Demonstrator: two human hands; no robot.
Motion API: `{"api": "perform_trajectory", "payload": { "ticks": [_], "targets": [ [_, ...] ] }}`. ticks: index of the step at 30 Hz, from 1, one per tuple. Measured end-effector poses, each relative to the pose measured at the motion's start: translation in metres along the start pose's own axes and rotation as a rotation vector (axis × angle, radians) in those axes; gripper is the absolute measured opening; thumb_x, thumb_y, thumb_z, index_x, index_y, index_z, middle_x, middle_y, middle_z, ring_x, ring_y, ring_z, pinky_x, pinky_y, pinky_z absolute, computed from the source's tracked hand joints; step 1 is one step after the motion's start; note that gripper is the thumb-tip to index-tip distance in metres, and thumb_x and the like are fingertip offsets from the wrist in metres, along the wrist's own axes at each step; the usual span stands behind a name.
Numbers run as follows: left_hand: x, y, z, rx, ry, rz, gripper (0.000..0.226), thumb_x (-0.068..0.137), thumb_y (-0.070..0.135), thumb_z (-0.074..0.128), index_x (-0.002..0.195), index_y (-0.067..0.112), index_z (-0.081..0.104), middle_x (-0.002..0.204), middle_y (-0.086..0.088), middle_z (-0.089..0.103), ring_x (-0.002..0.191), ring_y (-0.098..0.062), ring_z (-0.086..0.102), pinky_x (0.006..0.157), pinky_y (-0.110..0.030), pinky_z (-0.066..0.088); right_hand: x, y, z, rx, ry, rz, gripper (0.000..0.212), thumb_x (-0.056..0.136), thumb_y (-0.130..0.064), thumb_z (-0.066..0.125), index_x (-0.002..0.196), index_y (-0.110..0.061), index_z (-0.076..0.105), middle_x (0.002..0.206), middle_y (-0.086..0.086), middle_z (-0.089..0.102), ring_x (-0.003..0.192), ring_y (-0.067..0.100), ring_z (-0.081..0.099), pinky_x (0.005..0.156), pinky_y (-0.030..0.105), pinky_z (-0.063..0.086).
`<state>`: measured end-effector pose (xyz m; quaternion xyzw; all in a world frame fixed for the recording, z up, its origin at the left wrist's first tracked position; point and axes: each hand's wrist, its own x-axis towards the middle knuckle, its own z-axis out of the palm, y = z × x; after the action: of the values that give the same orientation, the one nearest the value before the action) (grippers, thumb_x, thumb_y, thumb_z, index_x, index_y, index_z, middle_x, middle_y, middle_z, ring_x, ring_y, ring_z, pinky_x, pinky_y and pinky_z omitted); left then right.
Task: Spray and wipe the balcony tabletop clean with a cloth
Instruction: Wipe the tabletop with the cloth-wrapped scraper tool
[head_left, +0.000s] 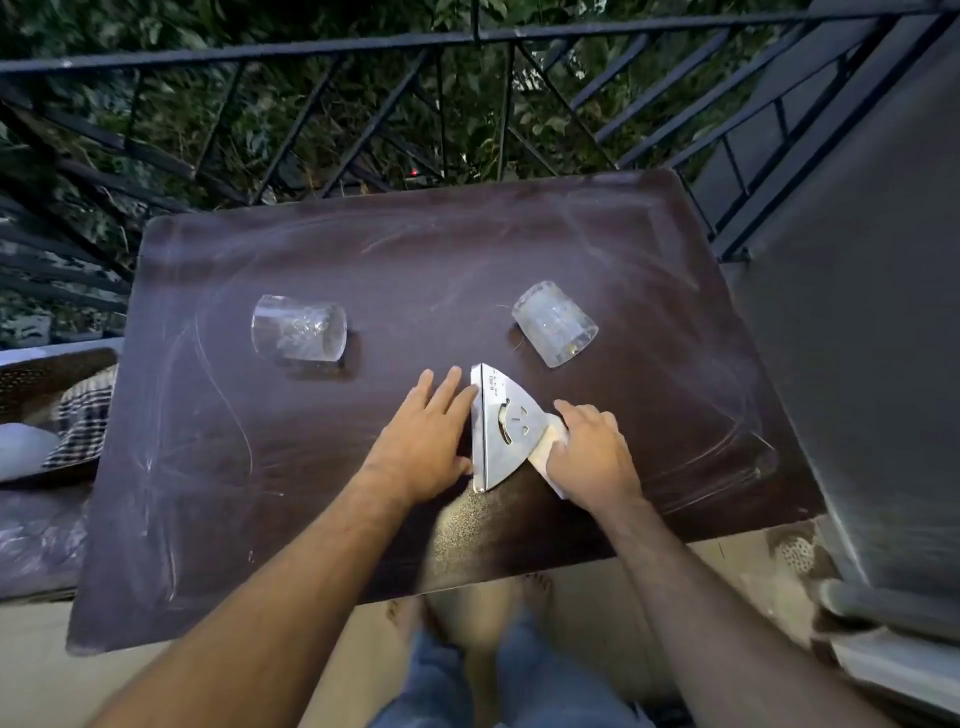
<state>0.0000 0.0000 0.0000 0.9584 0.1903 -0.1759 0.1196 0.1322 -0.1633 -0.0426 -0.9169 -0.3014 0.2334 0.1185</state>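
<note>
The table (363, 249) is not clean yet: pale dusty streaks and curved smears cover most of its dark top, so, as I judge it, the wiping is at an early stage and nearly all the surface is left to do. No spray bottle shows in the view. Two glasses (298, 327) lie on their sides on the far half of the table, one to the left and one to the right, and they probably must be moved before a full wipe. Near the front edge of the table, in the middle, stands a metal holder (501, 426), a folded triangular piece. The left hand (423, 441) lies flat with straight fingers against the left side of the holder and holds nothing. The right hand (592, 452) is just right of the holder, its fingers curled over a white cloth (545, 449), which it presses onto the table and against the holder. Both forearms reach forward over the front edge.
</note>
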Motion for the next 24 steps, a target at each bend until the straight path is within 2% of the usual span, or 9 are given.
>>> {"api": "perform_trajectory", "payload": {
  "ticks": [2,6,10,11,14,16,19,22,24],
  "targets": [
    [0.012,0.007,-0.005,-0.001,-0.038,0.047,0.1,0.09,0.042,0.067,0.161,0.013,0.004,0.169,-0.009,-0.003,0.155,-0.029,-0.003,0.123,-0.034,-0.004,0.0,0.006,-0.001,0.115,-0.009,0.038,0.065,0.087,-0.018,0.052,0.152,-0.017,0.04,0.144,0.002,0.047,0.132,0.026,0.037,0.112,0.038,0.033],
    [0.041,0.012,0.005,0.006,-0.068,0.042,0.106,0.084,0.038,0.074,0.161,0.02,0.004,0.169,-0.007,-0.003,0.154,-0.038,0.002,0.126,-0.042,0.016,0.002,0.018,0.004,0.182,-0.057,0.018,0.068,0.086,-0.023,0.063,0.15,-0.018,0.041,0.143,-0.001,0.046,0.131,0.023,0.037,0.111,0.034,0.035],
    [0.056,0.014,0.005,0.115,-0.055,0.054,0.083,0.094,0.028,0.056,0.16,0.024,0.007,0.169,-0.006,0.003,0.153,-0.041,0.003,0.125,-0.041,0.015,0.008,0.021,0.006,0.202,-0.072,0.03,0.071,0.084,-0.031,0.07,0.149,-0.021,0.044,0.14,-0.004,0.045,0.131,0.022,0.038,0.111,0.032,0.035],
    [0.059,0.016,0.002,0.129,-0.087,0.059,0.086,0.093,0.027,0.058,0.16,0.025,0.006,0.169,-0.005,0.002,0.153,-0.041,0.003,0.125,-0.042,0.016,0.01,0.021,0.006,0.208,-0.073,0.03,0.07,0.083,-0.032,0.071,0.148,-0.021,0.045,0.138,-0.003,0.045,0.13,0.022,0.038,0.111,0.032,0.035],
    [0.066,0.017,-0.005,0.067,-0.236,0.005,0.102,0.085,0.02,0.073,0.16,0.032,0.004,0.169,0.003,0.0,0.153,-0.039,0.005,0.118,-0.049,0.032,0.012,0.021,0.008,0.208,-0.071,0.026,0.07,0.082,-0.031,0.072,0.146,-0.021,0.047,0.135,-0.002,0.044,0.127,0.022,0.04,0.11,0.032,0.036],
    [0.067,0.019,-0.008,0.039,-0.281,-0.015,0.11,0.08,0.014,0.078,0.16,0.034,0.005,0.169,0.004,0.001,0.149,-0.04,0.022,0.111,-0.051,0.042,0.014,0.022,0.008,0.201,-0.068,0.026,0.068,0.081,-0.029,0.071,0.145,-0.022,0.048,0.134,-0.001,0.044,0.126,0.023,0.04,0.109,0.033,0.036],
    [0.071,0.023,-0.01,0.021,-0.28,-0.032,0.113,0.072,0.005,0.081,0.159,0.03,0.014,0.163,0.002,0.014,0.123,-0.04,0.055,0.094,-0.047,0.054,0.015,0.021,0.009,0.197,-0.063,0.026,0.066,0.081,-0.026,0.07,0.143,-0.023,0.049,0.133,0.0,0.044,0.126,0.025,0.04,0.108,0.034,0.038],
    [0.073,0.023,-0.013,-0.049,-0.252,-0.054,0.092,0.065,0.002,0.083,0.142,0.024,0.038,0.146,0.002,0.031,0.105,-0.04,0.063,0.084,-0.049,0.058,0.014,0.02,0.011,0.219,-0.051,0.03,0.065,0.08,-0.026,0.07,0.142,-0.024,0.05,0.131,-0.001,0.043,0.124,0.025,0.041,0.108,0.034,0.038],
    [0.073,0.022,-0.012,-0.093,-0.234,-0.084,0.088,0.062,0.001,0.085,0.136,0.024,0.042,0.141,0.003,0.034,0.104,-0.039,0.062,0.083,-0.049,0.058,0.014,0.019,0.012,0.232,-0.053,0.039,0.068,0.08,-0.031,0.072,0.144,-0.024,0.048,0.132,-0.001,0.042,0.126,0.024,0.039,0.109,0.035,0.037]
  ]
}}
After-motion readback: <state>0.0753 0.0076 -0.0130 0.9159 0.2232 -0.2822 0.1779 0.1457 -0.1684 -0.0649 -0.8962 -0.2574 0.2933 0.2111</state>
